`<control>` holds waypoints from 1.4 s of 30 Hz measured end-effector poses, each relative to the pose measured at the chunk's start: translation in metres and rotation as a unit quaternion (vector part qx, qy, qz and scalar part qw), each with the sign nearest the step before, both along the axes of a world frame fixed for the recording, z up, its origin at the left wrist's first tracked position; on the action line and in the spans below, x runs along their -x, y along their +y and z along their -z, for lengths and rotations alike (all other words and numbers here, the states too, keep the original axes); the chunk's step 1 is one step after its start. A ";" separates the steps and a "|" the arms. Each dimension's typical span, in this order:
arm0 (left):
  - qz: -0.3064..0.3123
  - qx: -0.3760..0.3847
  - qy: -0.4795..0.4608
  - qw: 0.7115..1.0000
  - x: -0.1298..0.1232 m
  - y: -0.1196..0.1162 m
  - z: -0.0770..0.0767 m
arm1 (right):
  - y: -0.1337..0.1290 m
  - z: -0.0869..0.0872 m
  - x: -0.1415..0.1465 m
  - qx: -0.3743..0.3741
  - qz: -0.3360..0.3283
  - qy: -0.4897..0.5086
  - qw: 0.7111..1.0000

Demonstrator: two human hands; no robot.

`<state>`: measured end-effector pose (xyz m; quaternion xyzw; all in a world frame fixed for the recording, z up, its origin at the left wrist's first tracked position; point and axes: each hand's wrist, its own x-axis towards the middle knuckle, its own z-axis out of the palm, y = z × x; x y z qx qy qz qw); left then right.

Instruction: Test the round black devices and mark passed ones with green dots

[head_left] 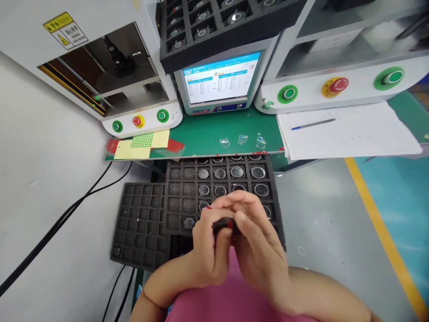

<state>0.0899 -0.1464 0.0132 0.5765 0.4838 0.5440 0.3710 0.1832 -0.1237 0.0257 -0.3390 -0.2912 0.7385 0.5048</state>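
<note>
Both hands meet in front of my chest, over the near edge of a black foam tray (177,201) of round watch-like pieces. Between them is a small dark piece (221,223) with a red mark on it. My left hand (209,246) grips this piece between thumb and curled fingers. From the other side my right hand (259,241) closes on it, thumb near the red mark and fingers bent over the top. The fingers hide most of the piece.
A second foam tray (142,223) lies to the left, with one piece in its lower left. Beyond are a green bench (201,134) with clear film scraps, a monitor (217,80), button panels, sheets and a pen (314,124). Cables hang at the left.
</note>
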 end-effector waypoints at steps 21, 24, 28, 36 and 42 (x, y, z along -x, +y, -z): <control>0.168 0.337 -0.546 0.748 0.002 0.011 -0.022 | 0.015 0.004 -0.010 -0.237 0.078 -0.098 0.963; 0.175 0.336 -0.550 0.744 0.001 0.012 -0.021 | 0.017 0.004 -0.010 -0.250 0.081 -0.084 0.961; 0.153 0.340 -0.553 0.745 0.000 0.009 -0.019 | 0.019 -0.001 -0.008 -0.262 0.119 -0.089 0.954; 0.142 0.342 -0.548 0.750 0.000 0.009 -0.018 | 0.011 0.001 0.000 -0.210 0.122 -0.048 0.969; 0.143 0.305 -0.532 0.777 0.002 0.007 -0.015 | 0.019 0.011 0.006 -0.341 0.220 -0.070 0.911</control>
